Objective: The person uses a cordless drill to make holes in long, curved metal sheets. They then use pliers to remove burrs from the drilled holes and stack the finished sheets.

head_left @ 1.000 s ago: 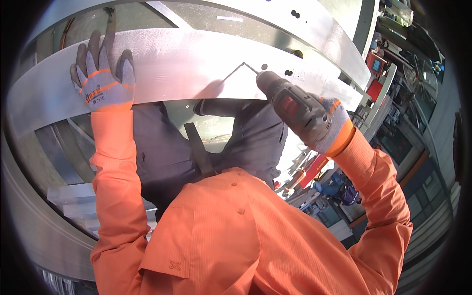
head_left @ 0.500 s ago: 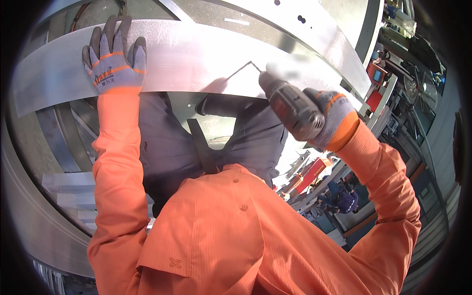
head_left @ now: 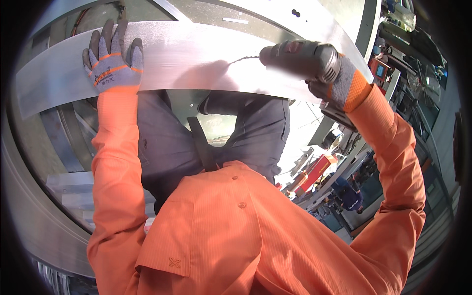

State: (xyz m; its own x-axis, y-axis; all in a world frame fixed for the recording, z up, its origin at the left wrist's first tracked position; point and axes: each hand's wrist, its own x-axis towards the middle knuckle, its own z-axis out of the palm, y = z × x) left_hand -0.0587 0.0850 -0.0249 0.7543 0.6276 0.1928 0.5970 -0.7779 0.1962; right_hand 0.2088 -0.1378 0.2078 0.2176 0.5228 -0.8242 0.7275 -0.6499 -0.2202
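A long, bare sheet-metal strip (head_left: pixel 172 54) lies crosswise in front of me, over my lap. My left hand (head_left: pixel 114 69), in a grey glove with orange bands, rests flat on its left part, fingers spread and tips reaching past the far edge. A power drill (head_left: pixel 300 56) is gripped in my right hand (head_left: pixel 346 88), gloved alike. The drill lies nearly level above the strip's right half, its chuck pointing left. From the chuck a thin drill bit (head_left: pixel 244 58) runs toward the drill's shadow on the metal; whether the tip touches, I cannot tell.
Metal frame members (head_left: pixel 61 140) stand at the left. Beyond the strip, a pale panel with dark holes (head_left: pixel 295 13) slants to the right. A red box (head_left: pixel 314 173), a fan (head_left: pixel 424 81) and another person (head_left: pixel 350 196) are in the right background.
My right hand has raised the drill and swung it from a slant to nearly level, with its bit now pointing left. My left hand has stayed on the strip.
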